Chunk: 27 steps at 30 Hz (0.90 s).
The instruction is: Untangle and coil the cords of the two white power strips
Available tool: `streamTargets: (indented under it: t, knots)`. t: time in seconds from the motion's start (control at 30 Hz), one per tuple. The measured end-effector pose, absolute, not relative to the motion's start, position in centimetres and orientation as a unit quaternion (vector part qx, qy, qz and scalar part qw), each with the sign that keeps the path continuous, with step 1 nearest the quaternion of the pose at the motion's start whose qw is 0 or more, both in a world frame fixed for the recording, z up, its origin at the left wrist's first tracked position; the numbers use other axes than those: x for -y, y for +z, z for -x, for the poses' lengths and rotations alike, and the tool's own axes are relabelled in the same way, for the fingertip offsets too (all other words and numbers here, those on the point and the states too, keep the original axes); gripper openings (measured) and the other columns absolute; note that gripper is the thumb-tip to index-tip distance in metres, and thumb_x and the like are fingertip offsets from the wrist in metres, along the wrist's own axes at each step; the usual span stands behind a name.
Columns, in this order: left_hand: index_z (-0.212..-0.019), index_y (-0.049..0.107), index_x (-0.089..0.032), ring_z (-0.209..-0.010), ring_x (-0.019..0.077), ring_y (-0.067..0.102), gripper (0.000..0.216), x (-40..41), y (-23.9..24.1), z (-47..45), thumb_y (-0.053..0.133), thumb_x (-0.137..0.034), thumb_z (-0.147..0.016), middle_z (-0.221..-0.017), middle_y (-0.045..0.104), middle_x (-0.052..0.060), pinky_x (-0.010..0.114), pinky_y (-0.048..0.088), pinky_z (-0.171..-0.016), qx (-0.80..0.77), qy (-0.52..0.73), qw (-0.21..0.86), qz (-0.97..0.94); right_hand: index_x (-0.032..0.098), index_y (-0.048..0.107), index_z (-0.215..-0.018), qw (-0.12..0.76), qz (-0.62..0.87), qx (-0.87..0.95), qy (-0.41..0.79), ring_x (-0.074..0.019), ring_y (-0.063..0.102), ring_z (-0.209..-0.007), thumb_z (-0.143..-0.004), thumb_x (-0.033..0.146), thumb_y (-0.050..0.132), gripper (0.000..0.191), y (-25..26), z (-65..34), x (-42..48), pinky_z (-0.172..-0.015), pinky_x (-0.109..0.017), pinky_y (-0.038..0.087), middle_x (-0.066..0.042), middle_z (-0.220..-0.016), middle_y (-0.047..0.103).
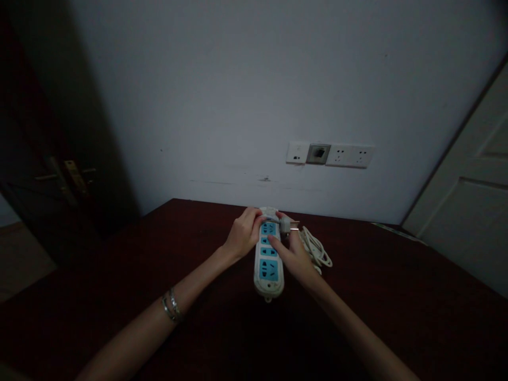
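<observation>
A white power strip with blue socket faces lies lengthwise on a dark red-brown table. My left hand curls around the strip's far end, fingers closed on its top edge. My right hand pinches a grey plug just above the strip's far sockets, metal prongs pointing right. The plug's white cord lies coiled on the table right beside my right hand. Two thin bracelets circle my left wrist.
A row of wall outlets sits on the white wall behind the table. A dark door with a brass handle stands at the left. A white panelled door is at the right.
</observation>
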<state>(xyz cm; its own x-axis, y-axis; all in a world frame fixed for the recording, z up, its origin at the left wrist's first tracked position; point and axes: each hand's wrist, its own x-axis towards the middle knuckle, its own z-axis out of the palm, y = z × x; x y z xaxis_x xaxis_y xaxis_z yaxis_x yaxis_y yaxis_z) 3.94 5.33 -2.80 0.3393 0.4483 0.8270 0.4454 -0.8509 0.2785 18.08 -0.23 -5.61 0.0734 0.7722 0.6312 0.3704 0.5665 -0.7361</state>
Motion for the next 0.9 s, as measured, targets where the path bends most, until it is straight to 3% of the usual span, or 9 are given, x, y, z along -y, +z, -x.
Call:
streamTargets:
  t: [0.23, 0.47, 0.6, 0.73, 0.9]
  knots:
    - [-0.077, 0.062, -0.013, -0.067, 0.0136, 0.055, 0.020, -6.7, -2.1, -3.8, 0.056, -0.032, -0.078, -0.072, 0.062, 0.003, 0.025, 0.042, -0.063, -0.342, 0.509, 0.242, -0.752, 0.024, 0.017, -0.142, 0.474, 0.475, 0.725, 0.158, -0.0232, 0.019, -0.135, -0.091, 0.042, 0.032, 0.056, -5.4, -18.8, 0.8, -0.110, -0.048, 0.014, -0.009, -0.143, 0.029]
    - [-0.065, 0.061, -0.012, -0.058, 0.0111, 0.049, 0.029, -7.2, -1.7, -3.7, 0.058, -0.039, -0.074, -0.061, 0.057, 0.001, 0.023, 0.035, -0.055, -0.367, 0.444, 0.343, -0.742, 0.026, 0.009, -0.145, 0.402, 0.458, 0.782, 0.131, -0.0246, 0.023, -0.133, -0.091, 0.046, 0.029, 0.060, -4.6, -20.2, 0.8, -0.109, -0.049, 0.017, -0.008, -0.143, 0.030]
    - [-0.058, 0.054, -0.013, -0.051, 0.0086, 0.043, 0.030, -6.5, -1.2, -3.6, 0.058, -0.039, -0.073, -0.055, 0.050, -0.001, 0.023, 0.032, -0.053, -0.352, 0.408, 0.509, -0.672, 0.028, 0.008, -0.145, 0.391, 0.458, 0.786, 0.142, -0.0236, 0.023, -0.133, -0.092, 0.047, 0.026, 0.059, -4.1, -20.2, 1.2, -0.109, -0.048, 0.016, -0.007, -0.142, 0.031]
    - [-0.056, 0.052, -0.013, -0.049, 0.0082, 0.041, 0.026, -6.8, -1.1, -3.2, 0.061, -0.033, -0.069, -0.054, 0.048, -0.001, 0.023, 0.031, -0.052, -0.315, 0.354, 0.636, -0.609, 0.030, 0.018, -0.143, 0.409, 0.449, 0.777, 0.164, -0.0238, 0.026, -0.132, -0.091, 0.048, 0.030, 0.056, -4.4, -19.9, 1.1, -0.109, -0.049, 0.017, -0.006, -0.140, 0.035]
    - [-0.063, 0.055, -0.013, -0.053, 0.0092, 0.043, 0.020, -7.1, -0.9, -2.8, 0.054, -0.029, -0.074, -0.060, 0.052, 0.001, 0.023, 0.032, -0.051, -0.286, 0.304, 0.713, -0.564, 0.030, 0.045, -0.130, 0.487, 0.438, 0.729, 0.198, -0.0233, 0.032, -0.129, -0.088, 0.050, 0.038, 0.047, -5.3, -20.4, -0.2, -0.108, -0.048, 0.020, -0.004, -0.135, 0.044]
